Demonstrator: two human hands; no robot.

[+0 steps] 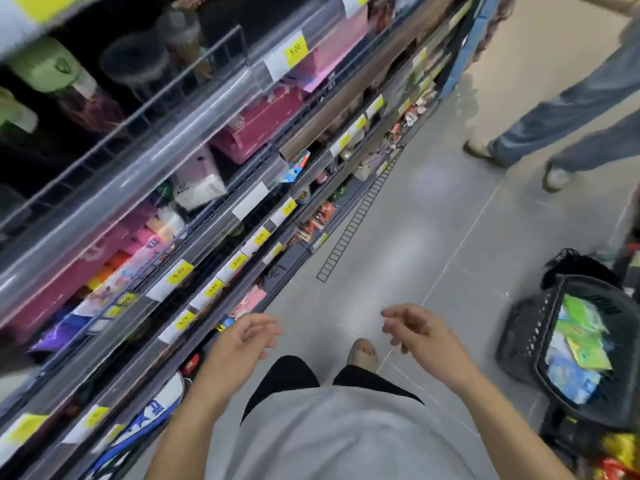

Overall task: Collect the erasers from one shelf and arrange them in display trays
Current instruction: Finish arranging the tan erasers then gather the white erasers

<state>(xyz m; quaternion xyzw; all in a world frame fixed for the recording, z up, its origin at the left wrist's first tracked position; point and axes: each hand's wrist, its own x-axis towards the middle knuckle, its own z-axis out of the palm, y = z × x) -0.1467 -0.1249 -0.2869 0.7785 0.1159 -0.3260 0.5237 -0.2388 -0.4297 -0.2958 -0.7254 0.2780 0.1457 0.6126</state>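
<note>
- Tags (180,272) on the shelf rails were yellow; I read "5.00" on the top one and "6.00" lower down.
- My left hand (239,341) and right hand (420,336) hung apart over the floor, fingers loosely curled, holding nothing.
- I could not pick out erasers on the blurred shelves (214,216).
- A black basket (526,337) of packets stood to my right; a person's legs (568,116) stood further down the aisle.
</note>
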